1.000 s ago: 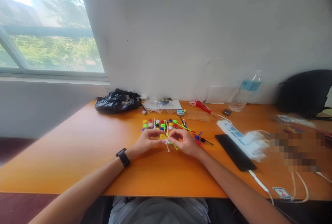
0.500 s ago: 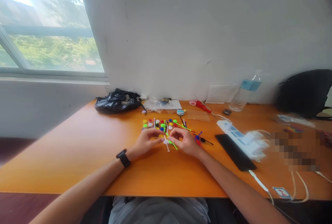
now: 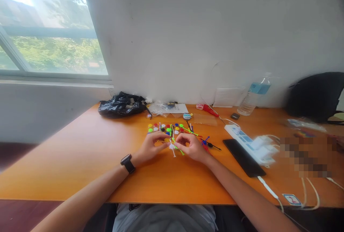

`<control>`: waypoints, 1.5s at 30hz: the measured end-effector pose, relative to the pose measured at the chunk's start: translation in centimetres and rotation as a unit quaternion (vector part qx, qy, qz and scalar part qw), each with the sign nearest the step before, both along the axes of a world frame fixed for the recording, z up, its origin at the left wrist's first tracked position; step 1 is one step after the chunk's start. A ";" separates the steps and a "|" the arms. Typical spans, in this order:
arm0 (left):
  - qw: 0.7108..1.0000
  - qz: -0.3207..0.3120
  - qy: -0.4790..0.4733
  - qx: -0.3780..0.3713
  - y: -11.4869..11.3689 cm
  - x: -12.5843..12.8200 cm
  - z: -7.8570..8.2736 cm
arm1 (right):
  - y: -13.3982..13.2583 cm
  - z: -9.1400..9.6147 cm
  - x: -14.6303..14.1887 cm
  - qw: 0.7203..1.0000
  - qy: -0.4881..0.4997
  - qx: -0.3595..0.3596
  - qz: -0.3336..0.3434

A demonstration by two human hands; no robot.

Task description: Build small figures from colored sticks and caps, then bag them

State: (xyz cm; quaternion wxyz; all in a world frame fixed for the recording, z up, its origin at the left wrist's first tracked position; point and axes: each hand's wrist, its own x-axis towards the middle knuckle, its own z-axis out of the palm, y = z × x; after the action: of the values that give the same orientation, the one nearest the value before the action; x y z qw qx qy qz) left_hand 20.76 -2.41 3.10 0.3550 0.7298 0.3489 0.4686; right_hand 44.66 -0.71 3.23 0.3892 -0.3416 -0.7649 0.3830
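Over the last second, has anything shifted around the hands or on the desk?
Barely. The left hand has curled slightly inward, mostly hiding the yellow stick that showed a second ago. It and the right hand still pinch the small white piece between their fingertips. The coloured discs, loose sticks, phone and power strip lie as before.

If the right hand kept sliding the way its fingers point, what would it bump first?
The right hand points leftward, so it would probably meet the small white plastic piece at its fingertips first, then the left hand just beyond. Depth is hard to judge.
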 end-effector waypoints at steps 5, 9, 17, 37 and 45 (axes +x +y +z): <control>0.999 -0.007 0.017 0.038 0.2 0.0 -0.1 | -0.1 0.1 -0.1 1.000 -0.008 0.014 -0.011; 0.995 0.003 0.043 0.091 0.4 0.0 -0.4 | -0.1 0.1 -0.2 1.000 -0.009 0.018 -0.012; 0.994 0.025 0.051 0.090 0.6 -0.3 -0.4 | -0.2 0.0 -0.3 1.000 -0.011 0.017 -0.011; 0.960 -0.116 -0.147 -0.210 0.5 -0.7 0.2 | -0.1 0.5 -0.3 0.997 0.071 -0.034 0.018; 0.951 -0.088 -0.184 -0.234 0.2 -0.3 0.5 | -0.9 0.5 -0.5 0.996 0.077 0.047 -0.020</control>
State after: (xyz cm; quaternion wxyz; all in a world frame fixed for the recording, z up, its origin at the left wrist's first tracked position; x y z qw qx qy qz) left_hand 20.42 -2.25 3.58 0.6138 0.5552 0.3113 0.4670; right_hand 44.18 -1.56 3.73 0.4700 -0.3077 -0.7432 0.3635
